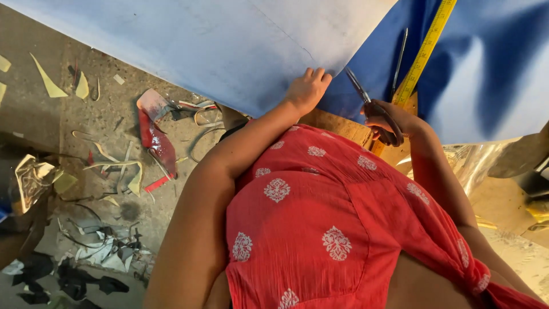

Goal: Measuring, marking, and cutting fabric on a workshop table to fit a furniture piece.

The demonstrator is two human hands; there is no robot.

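Note:
My left hand (pixel 307 87) rests with curled fingers on the near edge of a large pale blue sheet (pixel 217 40) that hangs over the wooden table (pixel 337 125). My right hand (pixel 394 121) grips the handles of a pair of scissors (pixel 366 100), whose blades stand apart and point up toward the sheet's corner. A darker blue sheet (pixel 486 63) lies under and to the right of it. A yellow measuring tape (pixel 423 54) runs diagonally across the blue material beside the scissors. My red patterned top fills the lower middle.
The concrete floor (pixel 108 114) at left is strewn with offcuts: yellowish strips (pixel 48 80), a red curled piece (pixel 154 137), and black and grey scraps (pixel 86 257). Shiny gold material (pixel 486 166) lies at right, and a gold crumpled piece (pixel 31 177) at far left.

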